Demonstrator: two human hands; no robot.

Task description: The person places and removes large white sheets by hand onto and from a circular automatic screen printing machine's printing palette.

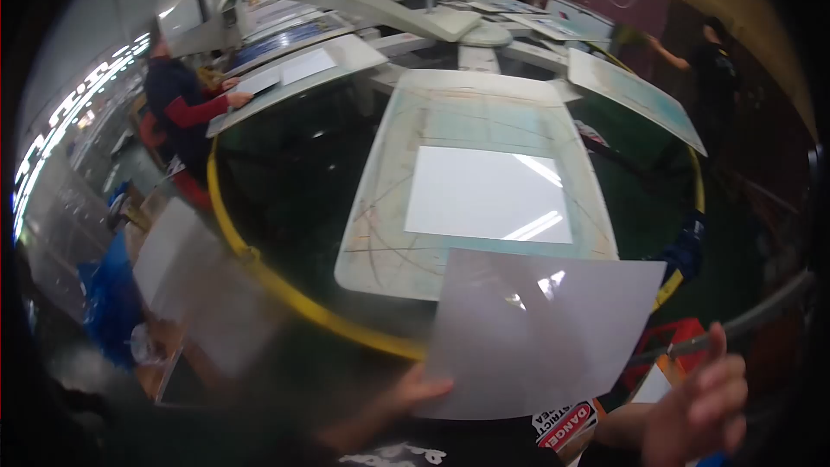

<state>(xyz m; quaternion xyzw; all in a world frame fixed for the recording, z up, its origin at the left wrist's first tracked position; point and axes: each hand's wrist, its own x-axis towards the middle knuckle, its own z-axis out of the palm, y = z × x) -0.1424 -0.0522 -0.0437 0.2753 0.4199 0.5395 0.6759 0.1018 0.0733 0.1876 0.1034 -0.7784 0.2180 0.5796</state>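
Note:
My left hand (419,389) pinches the lower left edge of a glossy whitish sheet (540,337), thumb on top and fingers hidden beneath. The sheet hangs tilted over the near end of a rounded pallet (376,242) that is stained pale green. Farther up that pallet lies a second glossy white sheet (484,195), reflecting the ceiling lights. At the lower right, my right hand (705,398) is raised apart from the held sheet, index finger pointing up, the other fingers loosely bent and nothing visible in them.
A yellow ring rail (320,310) curves around below the pallets. Other pallets (635,95) fan out from a central machine. One person (177,95) at left handles a sheet; another (713,69) stands at right. A red crate (683,337) and a blue bag (117,294) are nearby.

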